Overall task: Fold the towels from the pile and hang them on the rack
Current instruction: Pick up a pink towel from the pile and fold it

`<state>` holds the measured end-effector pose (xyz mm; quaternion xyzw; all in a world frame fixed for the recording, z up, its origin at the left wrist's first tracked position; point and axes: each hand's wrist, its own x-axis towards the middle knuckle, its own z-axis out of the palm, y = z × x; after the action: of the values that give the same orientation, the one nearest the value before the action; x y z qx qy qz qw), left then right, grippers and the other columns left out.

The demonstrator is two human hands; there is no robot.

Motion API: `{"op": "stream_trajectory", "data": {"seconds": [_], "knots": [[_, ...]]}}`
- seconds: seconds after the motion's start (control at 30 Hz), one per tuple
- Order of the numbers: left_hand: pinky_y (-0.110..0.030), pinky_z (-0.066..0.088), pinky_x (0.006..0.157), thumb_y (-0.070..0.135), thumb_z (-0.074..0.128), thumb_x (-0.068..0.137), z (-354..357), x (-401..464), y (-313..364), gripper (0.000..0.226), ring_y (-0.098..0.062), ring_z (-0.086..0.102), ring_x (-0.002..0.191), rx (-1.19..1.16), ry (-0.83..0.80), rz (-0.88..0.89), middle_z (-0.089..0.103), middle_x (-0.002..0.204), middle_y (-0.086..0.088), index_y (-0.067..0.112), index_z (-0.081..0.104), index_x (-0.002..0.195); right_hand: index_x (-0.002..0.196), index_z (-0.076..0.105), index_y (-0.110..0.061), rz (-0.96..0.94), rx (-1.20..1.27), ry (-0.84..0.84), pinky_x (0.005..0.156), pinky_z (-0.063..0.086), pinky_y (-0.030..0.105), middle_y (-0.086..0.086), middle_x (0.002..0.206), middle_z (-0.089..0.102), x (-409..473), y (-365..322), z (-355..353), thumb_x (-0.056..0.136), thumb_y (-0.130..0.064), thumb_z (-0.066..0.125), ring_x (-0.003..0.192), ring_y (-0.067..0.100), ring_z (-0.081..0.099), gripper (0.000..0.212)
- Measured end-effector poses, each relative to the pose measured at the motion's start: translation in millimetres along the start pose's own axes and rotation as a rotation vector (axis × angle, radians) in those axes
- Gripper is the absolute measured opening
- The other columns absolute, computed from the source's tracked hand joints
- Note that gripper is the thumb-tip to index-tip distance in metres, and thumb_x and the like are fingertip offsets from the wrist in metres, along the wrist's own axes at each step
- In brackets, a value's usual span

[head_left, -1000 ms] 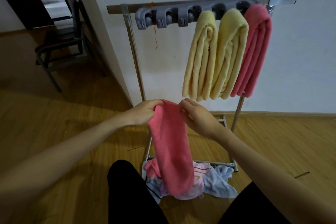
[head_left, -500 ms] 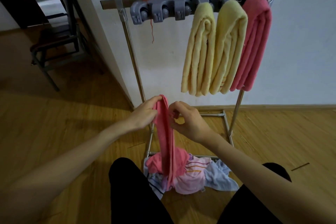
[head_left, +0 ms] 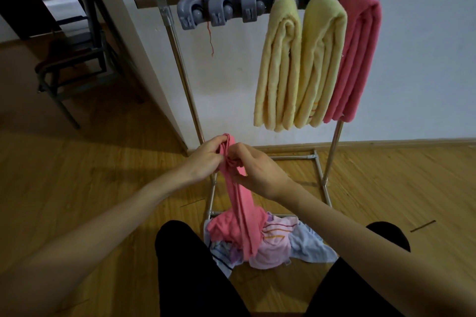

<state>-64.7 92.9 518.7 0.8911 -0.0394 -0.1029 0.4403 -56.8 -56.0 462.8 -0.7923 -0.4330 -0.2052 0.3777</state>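
A pink towel (head_left: 240, 203) hangs as a narrow folded strip from both my hands. My left hand (head_left: 206, 158) pinches its top edge from the left, and my right hand (head_left: 257, 174) grips the bunched cloth just below. The strip's lower end reaches the pile of towels (head_left: 278, 244) on the floor, which shows pink, light blue and striped cloth. Behind stands a metal rack (head_left: 180, 59) with a grey clip bar (head_left: 219, 11). Two folded yellow towels (head_left: 280, 67) (head_left: 322, 59) and one folded pink towel (head_left: 358, 54) hang on its right half.
The rack stands against a white wall (head_left: 425, 59) on a wooden floor (head_left: 103, 175). A dark metal chair (head_left: 74, 56) stands at the left near a doorway. My knees in black trousers (head_left: 195, 273) flank the pile. Three grey clips on the bar's left side hold nothing.
My hands came together, so the pink towel went from a wide panel to a narrow folded strip. The towel's lower end dropped toward the pile. My view tilted up slightly.
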Motion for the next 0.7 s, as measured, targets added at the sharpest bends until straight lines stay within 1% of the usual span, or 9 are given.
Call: {"op": "stream_trajectory", "data": {"seconds": [0.03, 0.1, 0.17, 0.27, 0.4, 0.5, 0.57, 0.63, 0.7], "knots": [[-0.025, 0.041, 0.058, -0.013, 0.045, 0.083, 0, 0, 0, 0.051, -0.015, 0.051, 0.068, -0.016, -0.003, 0.001, 0.056, 0.087, -0.006, 0.015, 0.047, 0.126, 0.097, 0.047, -0.001, 0.002, -0.001, -0.002, 0.054, 0.045, 0.041, 0.009, 0.082, 0.054, -1, 1, 0, 0.091, -0.028, 0.047, 0.065, 0.023, 0.047, 0.028], [-0.029, 0.041, 0.058, -0.013, 0.046, 0.082, 0, 0, 0, 0.043, -0.020, 0.050, 0.066, -0.042, -0.017, -0.002, 0.055, 0.082, -0.014, 0.014, 0.050, 0.114, 0.100, 0.046, -0.002, 0.006, 0.016, -0.004, 0.055, 0.046, 0.041, 0.009, 0.083, 0.055, -3, 1, 0, 0.090, -0.026, 0.048, 0.066, 0.023, 0.049, 0.026], [-0.030, 0.043, 0.059, -0.013, 0.046, 0.082, -1, -2, 0, 0.039, -0.023, 0.052, 0.068, -0.062, -0.027, -0.010, 0.055, 0.082, -0.018, 0.007, 0.054, 0.114, 0.103, 0.044, -0.006, -0.002, 0.037, 0.002, 0.057, 0.046, 0.038, 0.008, 0.086, 0.055, -5, 1, 0, 0.089, -0.023, 0.049, 0.068, 0.020, 0.049, 0.022], [-0.029, 0.046, 0.061, -0.011, 0.045, 0.084, -2, -3, -1, 0.035, -0.022, 0.055, 0.070, -0.104, -0.035, -0.020, 0.058, 0.080, -0.014, 0.000, 0.059, 0.114, 0.105, 0.045, -0.006, -0.004, 0.040, 0.022, 0.061, 0.044, 0.031, 0.008, 0.088, 0.055, -12, 5, 2, 0.088, -0.016, 0.051, 0.072, 0.017, 0.048, 0.020], [-0.028, 0.048, 0.062, -0.011, 0.046, 0.083, 1, -4, -1, 0.023, -0.020, 0.056, 0.070, -0.123, -0.042, -0.023, 0.059, 0.074, -0.010, -0.005, 0.062, 0.098, 0.106, 0.051, 0.002, 0.034, 0.047, 0.030, 0.067, 0.047, 0.032, 0.009, 0.093, 0.055, -20, 10, 8, 0.082, -0.006, 0.061, 0.081, 0.018, 0.051, 0.027], [-0.037, 0.052, 0.069, -0.011, 0.046, 0.083, 3, -5, -2, 0.024, -0.031, 0.059, 0.075, -0.137, -0.024, -0.016, 0.061, 0.082, -0.023, -0.009, 0.061, 0.101, 0.109, 0.050, 0.001, 0.050, 0.059, 0.000, 0.069, 0.048, 0.035, 0.009, 0.096, 0.054, -22, 10, 8, 0.073, -0.007, 0.067, 0.084, 0.019, 0.051, 0.041], [-0.045, 0.053, 0.078, -0.010, 0.046, 0.083, 4, -4, -3, 0.026, -0.043, 0.060, 0.085, -0.138, -0.008, -0.013, 0.060, 0.094, -0.035, -0.012, 0.059, 0.106, 0.111, 0.049, 0.000, 0.042, 0.052, 0.007, 0.069, 0.048, 0.035, 0.010, 0.097, 0.054, -23, 11, 8, 0.077, -0.010, 0.069, 0.084, 0.020, 0.051, 0.040], [-0.050, 0.051, 0.084, -0.007, 0.047, 0.083, 3, -2, -4, 0.027, -0.046, 0.059, 0.094, -0.126, 0.008, -0.003, 0.059, 0.099, -0.037, -0.012, 0.058, 0.107, 0.112, 0.047, -0.003, 0.036, 0.047, 0.027, 0.069, 0.048, 0.033, 0.010, 0.096, 0.055, -22, 12, 9, 0.081, -0.008, 0.069, 0.083, 0.019, 0.051, 0.038], [-0.053, 0.050, 0.085, -0.001, 0.050, 0.080, 1, -2, -4, 0.029, -0.045, 0.060, 0.092, -0.109, 0.021, 0.004, 0.059, 0.095, -0.035, -0.013, 0.058, 0.104, 0.111, 0.045, -0.007, 0.039, 0.048, 0.045, 0.070, 0.047, 0.028, 0.010, 0.096, 0.055, -20, 12, 9, 0.084, -0.006, 0.067, 0.082, 0.017, 0.051, 0.035]]}}
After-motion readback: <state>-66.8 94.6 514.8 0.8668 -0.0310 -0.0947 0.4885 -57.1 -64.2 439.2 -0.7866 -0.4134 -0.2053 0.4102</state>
